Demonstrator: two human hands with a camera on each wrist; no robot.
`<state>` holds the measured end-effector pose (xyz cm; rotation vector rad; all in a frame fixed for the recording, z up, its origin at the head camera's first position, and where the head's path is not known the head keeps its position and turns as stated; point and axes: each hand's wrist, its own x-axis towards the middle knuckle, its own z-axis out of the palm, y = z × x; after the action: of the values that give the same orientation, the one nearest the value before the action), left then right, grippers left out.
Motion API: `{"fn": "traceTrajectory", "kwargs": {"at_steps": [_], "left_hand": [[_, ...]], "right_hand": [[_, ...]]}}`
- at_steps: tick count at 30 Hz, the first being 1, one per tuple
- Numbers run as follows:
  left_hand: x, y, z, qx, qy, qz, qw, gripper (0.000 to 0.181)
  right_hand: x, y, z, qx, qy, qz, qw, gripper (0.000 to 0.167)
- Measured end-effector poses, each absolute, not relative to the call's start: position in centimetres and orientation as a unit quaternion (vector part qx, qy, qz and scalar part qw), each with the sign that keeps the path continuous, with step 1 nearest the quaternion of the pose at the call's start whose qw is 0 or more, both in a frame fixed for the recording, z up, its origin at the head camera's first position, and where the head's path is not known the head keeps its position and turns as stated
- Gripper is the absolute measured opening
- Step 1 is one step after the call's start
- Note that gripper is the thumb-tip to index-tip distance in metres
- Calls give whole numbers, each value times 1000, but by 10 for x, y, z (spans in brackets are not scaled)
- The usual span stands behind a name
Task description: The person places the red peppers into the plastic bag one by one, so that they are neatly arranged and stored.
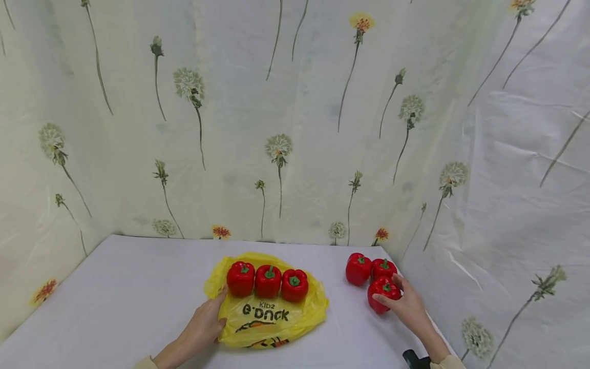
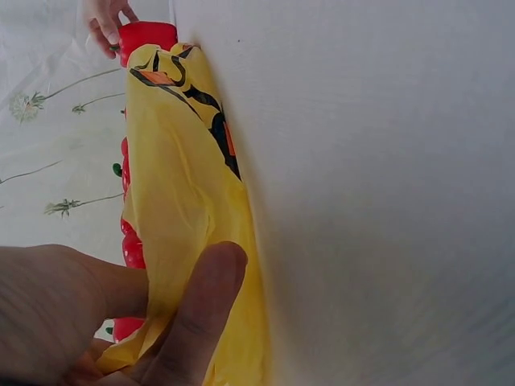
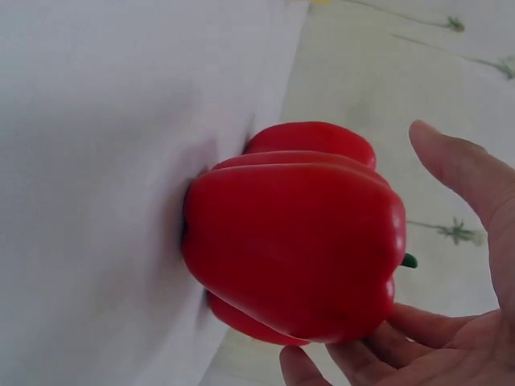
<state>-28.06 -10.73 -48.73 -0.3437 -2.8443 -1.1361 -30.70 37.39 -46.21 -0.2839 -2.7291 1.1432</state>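
Note:
A yellow plastic bag (image 1: 258,312) printed with dark letters lies on the table, and three red bell peppers (image 1: 268,281) sit in a row on or in it; which one I cannot tell. My left hand (image 1: 203,323) grips the bag's left edge between thumb and fingers, as the left wrist view shows. At the right, my right hand (image 1: 407,305) is around the nearest of three more red bell peppers (image 1: 384,294). In the right wrist view that red pepper (image 3: 294,245) stands on the table, fingers at its side, the thumb held apart from it.
Two other red peppers (image 1: 358,269) stand close behind the one by my right hand, near the table's right edge. The white table (image 1: 115,297) meets a dandelion-print curtain (image 1: 276,102) at the back and sides. Something black (image 1: 415,360) shows by my right wrist.

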Motion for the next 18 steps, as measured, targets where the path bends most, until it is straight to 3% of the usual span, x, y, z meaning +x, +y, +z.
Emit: {"fn": "traceTrajectory", "kwargs": {"at_steps": [18], "left_hand": [[-281, -108, -486, -106, -933, -342, 41, 77]], "right_hand": [[-314, 382, -486, -132, -911, 383, 77, 105]]}}
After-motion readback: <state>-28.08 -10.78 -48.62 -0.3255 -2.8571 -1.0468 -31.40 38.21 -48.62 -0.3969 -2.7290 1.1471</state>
